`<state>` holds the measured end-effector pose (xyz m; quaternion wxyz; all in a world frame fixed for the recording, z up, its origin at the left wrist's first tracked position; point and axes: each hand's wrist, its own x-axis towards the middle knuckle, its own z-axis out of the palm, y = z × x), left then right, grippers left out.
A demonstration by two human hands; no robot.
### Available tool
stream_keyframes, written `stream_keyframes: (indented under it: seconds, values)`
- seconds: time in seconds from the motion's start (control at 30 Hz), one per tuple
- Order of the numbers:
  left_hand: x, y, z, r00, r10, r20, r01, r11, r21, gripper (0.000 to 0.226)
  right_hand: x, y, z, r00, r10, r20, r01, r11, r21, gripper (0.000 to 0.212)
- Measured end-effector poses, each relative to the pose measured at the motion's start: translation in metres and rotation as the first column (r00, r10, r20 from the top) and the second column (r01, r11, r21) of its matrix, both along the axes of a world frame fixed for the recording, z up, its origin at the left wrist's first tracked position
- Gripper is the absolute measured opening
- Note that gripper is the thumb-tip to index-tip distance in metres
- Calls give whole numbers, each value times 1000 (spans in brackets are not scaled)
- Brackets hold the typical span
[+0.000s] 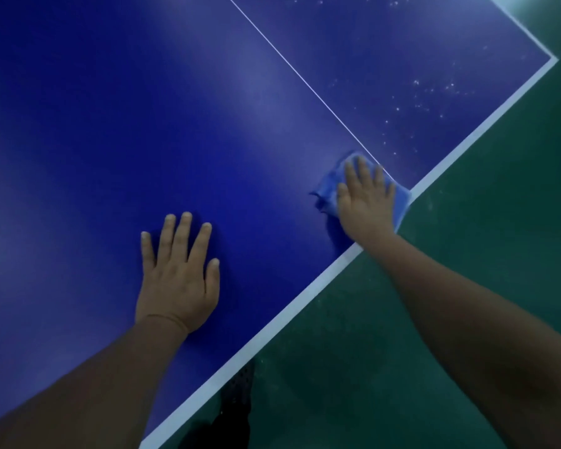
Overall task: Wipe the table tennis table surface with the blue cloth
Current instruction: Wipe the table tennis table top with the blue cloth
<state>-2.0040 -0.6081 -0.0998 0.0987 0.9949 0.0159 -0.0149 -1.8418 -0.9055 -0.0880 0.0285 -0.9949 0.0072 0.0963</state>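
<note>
Head view: I see the right hand (365,202) flat, fingers (350,175) spread, pressing the cloth (329,189) at the worktop (94,124) edge.
Left hand (178,280): flat, bracing, holds nothing.
Specks (428,95): 1 o'clock from cloth, right hand nearer.

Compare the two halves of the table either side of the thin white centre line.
The blue table half right of the thin white centre line is scattered with white specks; the left half looks clean. The left hand rests flat on the left half; the right hand presses the blue cloth at the line. Both share a white border.
</note>
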Motion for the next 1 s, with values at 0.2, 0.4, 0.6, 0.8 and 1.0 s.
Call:
stream_keyframes:
  seconds: [0.2, 0.4, 0.6, 0.8, 1.0]
  values:
    - [3, 1, -1, 999, -28, -30, 28, 1000, -4, 61, -72, 91, -3, 988, 154, 23, -156, 985, 77, 63]
    - [5, 0, -1, 999, -26, -18, 26, 1000, -16, 61, -11, 46, -6, 956, 288, 51, -290, 957, 29, 64]
    - [4, 0, -1, 1000, -20, -12, 20, 999, -35, 61, 28, -10, 2, 939, -344, 22, 341, 936, 91, 59]
    - [3, 1, -2, 1000, -17, 5, 17, 999, -50, 62, -43, 103, -6, 902, 431, 3, -430, 899, 76, 60]
    - [4, 0, -1, 1000, -5, -16, 4, 997, -72, 62, 26, -16, 0, 997, -72, -9, 72, 997, -5, 58]
